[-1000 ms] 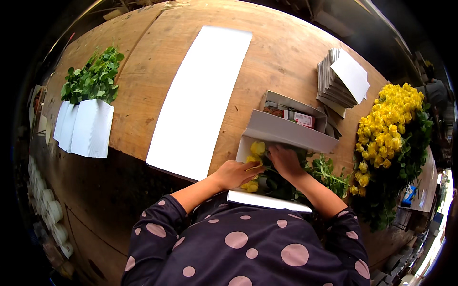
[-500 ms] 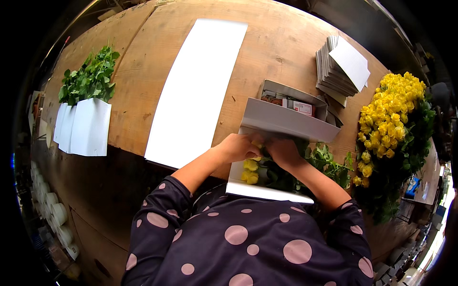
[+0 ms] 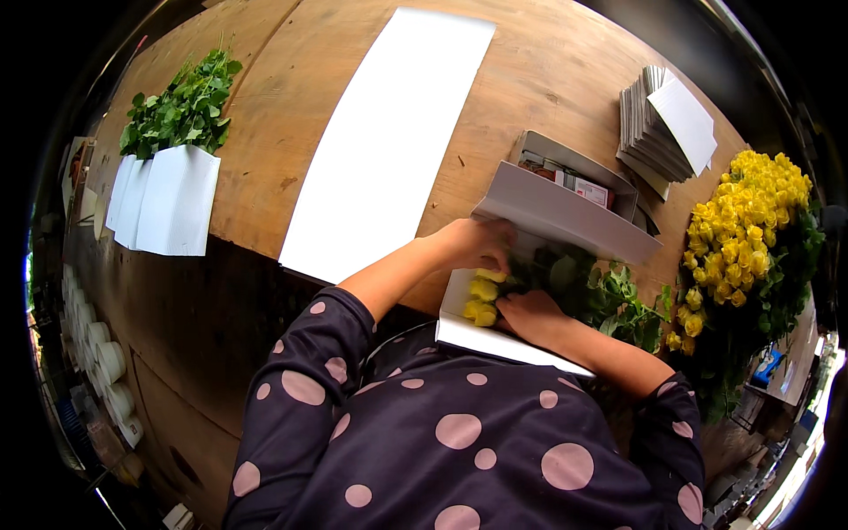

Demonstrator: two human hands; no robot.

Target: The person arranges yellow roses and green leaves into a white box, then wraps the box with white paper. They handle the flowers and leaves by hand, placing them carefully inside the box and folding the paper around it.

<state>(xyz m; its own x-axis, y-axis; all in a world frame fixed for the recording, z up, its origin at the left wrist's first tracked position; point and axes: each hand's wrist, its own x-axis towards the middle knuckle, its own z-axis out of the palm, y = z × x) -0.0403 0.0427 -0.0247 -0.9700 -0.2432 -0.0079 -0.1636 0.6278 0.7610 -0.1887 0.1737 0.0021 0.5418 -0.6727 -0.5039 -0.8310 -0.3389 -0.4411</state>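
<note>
Close to my body, a small row of yellow roses (image 3: pixel 480 300) lies on a white cardboard sheet (image 3: pixel 455 299), heads to the left and leafy stems (image 3: pixel 618 305) to the right. My right hand (image 3: pixel 532 318) is closed at the lower rose heads, its fingers around the stem just behind them. Above the upper bloom, my left hand (image 3: pixel 481 245) is bent with its fingers curled down beside the sheet's far part. What those left fingers hold, if anything, is hidden. Just beyond both hands stands a grey-white open box (image 3: pixel 565 201) with small items inside.
A long white sheet (image 3: pixel 389 132) lies on the wooden table (image 3: pixel 521 88). At the left edge are wrapped green-stemmed bunches (image 3: pixel 181 199). A stack of cardboard sheets (image 3: pixel 662 124) is at the back right, and a big heap of yellow roses (image 3: pixel 742 230) at the right.
My right hand has moved down and nearer, to the lower rose heads. My left hand has drawn up slightly, away from my right. The whole view has shifted a little.
</note>
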